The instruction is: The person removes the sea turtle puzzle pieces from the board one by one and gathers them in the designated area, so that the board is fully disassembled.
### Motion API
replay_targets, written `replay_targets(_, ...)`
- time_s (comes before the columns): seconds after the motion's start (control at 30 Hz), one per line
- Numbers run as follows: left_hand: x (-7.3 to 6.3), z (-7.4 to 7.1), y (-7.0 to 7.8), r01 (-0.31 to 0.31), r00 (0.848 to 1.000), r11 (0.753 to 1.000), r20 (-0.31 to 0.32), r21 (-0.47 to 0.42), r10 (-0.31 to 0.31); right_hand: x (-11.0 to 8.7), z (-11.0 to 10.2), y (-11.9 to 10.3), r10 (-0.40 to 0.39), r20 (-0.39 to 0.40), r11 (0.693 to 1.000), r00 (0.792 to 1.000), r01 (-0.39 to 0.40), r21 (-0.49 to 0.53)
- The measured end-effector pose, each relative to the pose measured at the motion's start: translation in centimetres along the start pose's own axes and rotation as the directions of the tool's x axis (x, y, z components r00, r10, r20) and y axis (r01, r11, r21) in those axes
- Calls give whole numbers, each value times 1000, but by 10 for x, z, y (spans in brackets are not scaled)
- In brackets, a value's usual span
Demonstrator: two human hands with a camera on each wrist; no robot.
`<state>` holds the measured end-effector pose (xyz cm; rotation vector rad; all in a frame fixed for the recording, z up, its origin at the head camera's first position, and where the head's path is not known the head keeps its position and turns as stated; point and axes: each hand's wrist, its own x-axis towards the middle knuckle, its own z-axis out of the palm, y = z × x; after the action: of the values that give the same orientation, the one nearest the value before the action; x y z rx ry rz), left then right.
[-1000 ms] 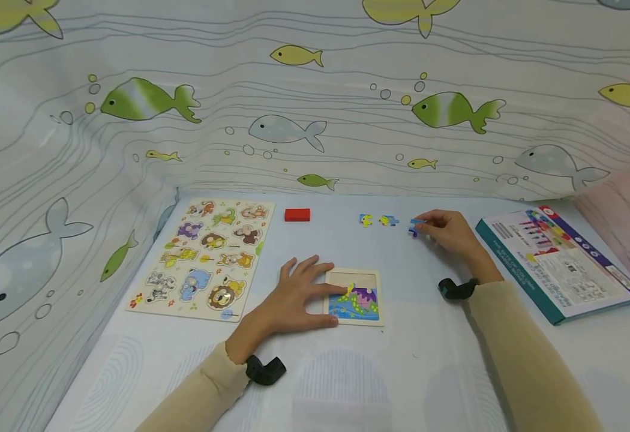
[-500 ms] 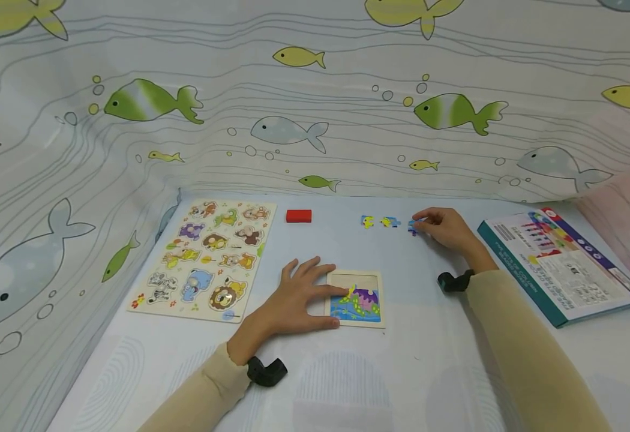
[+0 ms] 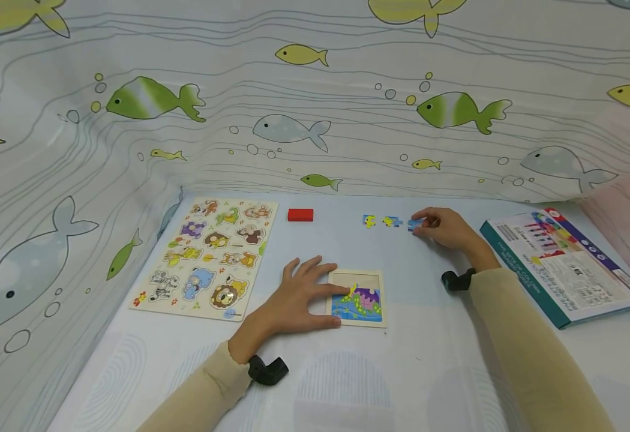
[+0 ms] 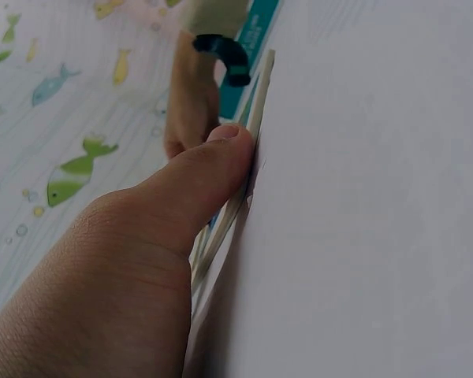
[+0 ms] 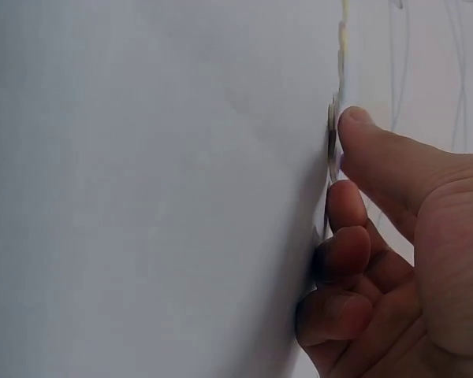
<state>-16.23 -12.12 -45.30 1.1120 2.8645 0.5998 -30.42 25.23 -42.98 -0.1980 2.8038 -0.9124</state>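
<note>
My left hand (image 3: 293, 303) lies with fingers spread at the left side of a small wooden puzzle tray (image 3: 384, 300). Its index fingertip touches the puzzle picture (image 3: 366, 303) inside, and the thumb rests on the tray's lower left edge, also seen in the left wrist view. At the back right, my right hand (image 3: 447, 231) pinches a blue puzzle piece (image 3: 414, 224) at the table surface, its fingertips partly covering it. In the right wrist view the piece (image 5: 332, 130) shows edge-on by the thumb. Two blue-and-yellow puzzle pieces (image 3: 368, 221) lie to its left.
An animal puzzle board (image 3: 191, 305) lies on the left of the table. A red block (image 3: 300, 215) sits at the back. On the right is a flat box (image 3: 563, 270) with a teal side. A fish-print curtain (image 3: 228, 78) stands behind.
The piece at my right hand has turned and sits a little nearer the two other pieces, its dark lower part out of sight. My left hand and the tray keep their places.
</note>
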Motion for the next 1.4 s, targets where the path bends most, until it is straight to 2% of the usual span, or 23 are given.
replay_targets(0.3, 0, 0, 0, 2, 1000, 1000, 3, 5, -2, 1, 1, 0, 15, 18, 1000, 1000, -15, 2)
replay_targets(0.6, 0, 1, -2, -23, 1000, 1000, -16, 7, 24, -1, 3, -5, 26, -30, 1000, 999, -26, -6)
replay_targets(0.87, 0, 1, -1, -33, 999, 999, -27, -2, 33, 1, 2, -4, -8, -29, 1000, 1000, 7, -25)
replay_targets(1.17, 0, 1, -1, -21, 1000, 1000, -15, 7, 21, 1, 2, -3, -13, -30, 1000, 999, 13, -23)
replay_targets(1.4, 0, 1, -1, -31, 999, 999, -29, 5, 31, 0, 2, -3, -21, -38, 1000, 999, 20, -24)
